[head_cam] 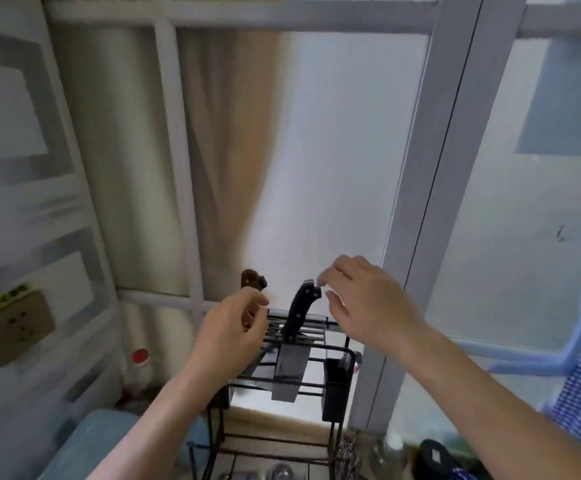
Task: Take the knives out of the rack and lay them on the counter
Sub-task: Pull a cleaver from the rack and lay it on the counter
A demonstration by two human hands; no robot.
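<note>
Two knives sit in the rack [330, 348]: black-handled knife [301, 311] stands near upright, handle end just left of the right hand [361, 299], fingers spread and empty, while the left hand [237, 327], loosely curled, seems empty by the brown-handled knife [251, 280].

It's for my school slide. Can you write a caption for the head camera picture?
Two bare hands, left hand and right hand, reach toward knife handles in a black wire rack.
</note>
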